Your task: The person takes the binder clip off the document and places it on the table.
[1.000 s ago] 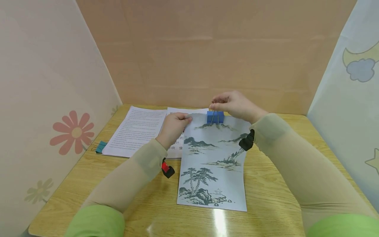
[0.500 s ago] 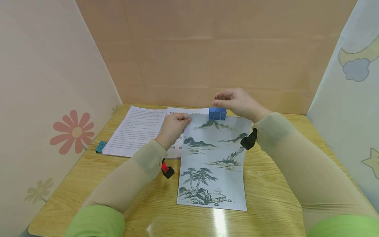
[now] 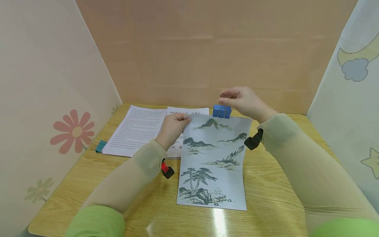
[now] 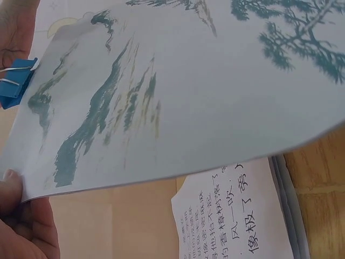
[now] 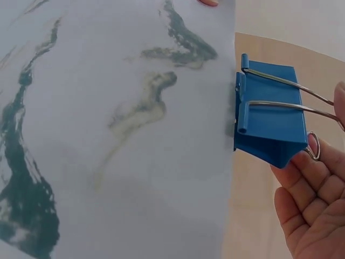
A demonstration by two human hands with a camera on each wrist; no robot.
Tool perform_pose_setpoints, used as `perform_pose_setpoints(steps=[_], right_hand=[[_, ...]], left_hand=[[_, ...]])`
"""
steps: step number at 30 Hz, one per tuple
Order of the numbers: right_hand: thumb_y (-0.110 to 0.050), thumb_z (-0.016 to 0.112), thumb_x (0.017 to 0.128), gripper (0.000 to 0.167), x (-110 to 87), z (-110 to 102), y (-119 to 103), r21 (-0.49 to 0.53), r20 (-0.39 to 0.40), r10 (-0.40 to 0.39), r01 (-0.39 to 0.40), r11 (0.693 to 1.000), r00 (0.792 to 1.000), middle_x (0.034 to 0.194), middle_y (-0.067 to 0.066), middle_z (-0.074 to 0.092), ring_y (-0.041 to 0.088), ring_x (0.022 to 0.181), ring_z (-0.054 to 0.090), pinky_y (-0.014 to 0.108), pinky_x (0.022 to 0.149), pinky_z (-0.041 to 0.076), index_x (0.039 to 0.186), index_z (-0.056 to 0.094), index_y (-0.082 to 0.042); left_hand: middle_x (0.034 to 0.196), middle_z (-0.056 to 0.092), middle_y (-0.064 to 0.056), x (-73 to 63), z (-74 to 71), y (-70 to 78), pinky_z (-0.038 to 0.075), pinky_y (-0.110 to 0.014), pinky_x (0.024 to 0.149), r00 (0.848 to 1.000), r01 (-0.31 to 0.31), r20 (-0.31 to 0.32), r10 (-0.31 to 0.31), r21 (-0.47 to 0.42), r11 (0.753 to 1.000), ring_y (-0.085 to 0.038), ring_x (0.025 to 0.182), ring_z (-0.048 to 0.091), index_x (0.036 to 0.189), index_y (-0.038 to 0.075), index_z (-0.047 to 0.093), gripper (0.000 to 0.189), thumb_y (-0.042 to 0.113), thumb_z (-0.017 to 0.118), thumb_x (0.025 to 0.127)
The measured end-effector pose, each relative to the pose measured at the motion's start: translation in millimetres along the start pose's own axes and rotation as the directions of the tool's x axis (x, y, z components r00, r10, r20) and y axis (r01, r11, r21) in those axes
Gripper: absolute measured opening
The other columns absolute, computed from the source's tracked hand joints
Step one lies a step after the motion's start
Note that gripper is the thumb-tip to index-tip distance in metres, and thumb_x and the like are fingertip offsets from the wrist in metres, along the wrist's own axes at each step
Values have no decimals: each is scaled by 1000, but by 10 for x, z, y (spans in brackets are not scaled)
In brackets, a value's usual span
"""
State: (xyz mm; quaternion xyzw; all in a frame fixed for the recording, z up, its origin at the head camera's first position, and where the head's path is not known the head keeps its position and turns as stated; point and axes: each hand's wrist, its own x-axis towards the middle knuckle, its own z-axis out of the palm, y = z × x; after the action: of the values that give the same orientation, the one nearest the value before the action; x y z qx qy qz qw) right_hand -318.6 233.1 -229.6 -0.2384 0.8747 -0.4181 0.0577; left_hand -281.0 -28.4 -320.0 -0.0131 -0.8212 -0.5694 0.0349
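Note:
A sheet of paper printed with an ink landscape (image 3: 213, 154) hangs tilted over the table. My left hand (image 3: 173, 128) pinches its top left corner, thumb in front in the left wrist view. At the sheet's top edge is a blue binder clip (image 3: 222, 111), held by my right hand (image 3: 247, 102). Thumb and fingers squeeze its wire handles, which stand up from the clip. In the right wrist view the lips of the clip (image 5: 269, 110) lie right at the paper's edge; whether they touch it I cannot tell.
A stack of printed text sheets (image 3: 136, 131) lies at the back left, with a teal binder clip (image 3: 101, 146) at its left edge. Beside it, a large-print text stack (image 3: 174, 153) is partly behind my left hand. Walls enclose the wooden table (image 3: 284, 171) at the back and sides.
My right hand has moved up and slightly right with the blue binder clip, which has slid from over the sheet to its top edge. The left hand stays in place.

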Motion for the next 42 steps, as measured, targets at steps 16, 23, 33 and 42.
perform_pose_setpoints(steps=[16, 23, 33, 42], right_hand=[[-43, 63, 92, 39, -166, -32, 90, -30, -35, -4, 3, 1000, 999, 111, 5, 61, 20, 102, 52, 39, 88, 41, 116, 65, -11], [-38, 65, 92, 38, -216, 9, 126, -5, -35, -13, 13, 1000, 999, 107, 7, 62, 19, 99, 54, 38, 86, 43, 117, 65, -10], [-34, 69, 90, 38, -291, 82, 187, 19, 15, -15, 15, 1000, 1000, 107, 7, 62, 20, 104, 55, 42, 91, 41, 119, 63, -10], [-37, 69, 89, 45, -398, 153, 320, 36, 67, -17, 15, 999, 998, 109, 5, 61, 20, 105, 54, 44, 93, 41, 125, 60, -10]], left_hand=[[88, 69, -3, -14, -13, -3, 45, -29, 64, 999, 41, -11, -41, 2, 999, -18, 73, 57, 99, 12, 75, 18, 26, 64, 94], [86, 68, -4, 5, -9, -22, 45, -29, 63, 998, 55, -23, -55, -12, 998, -17, 70, 56, 99, 11, 75, 18, 25, 65, 94], [82, 66, -5, 22, -19, -48, 43, -28, 59, 996, 74, -45, -76, -40, 996, -16, 65, 52, 99, 11, 75, 16, 22, 66, 93], [86, 67, -5, 18, -20, -51, 46, -30, 62, 995, 82, -46, -84, -45, 996, -16, 68, 55, 101, 9, 74, 17, 21, 66, 93]])
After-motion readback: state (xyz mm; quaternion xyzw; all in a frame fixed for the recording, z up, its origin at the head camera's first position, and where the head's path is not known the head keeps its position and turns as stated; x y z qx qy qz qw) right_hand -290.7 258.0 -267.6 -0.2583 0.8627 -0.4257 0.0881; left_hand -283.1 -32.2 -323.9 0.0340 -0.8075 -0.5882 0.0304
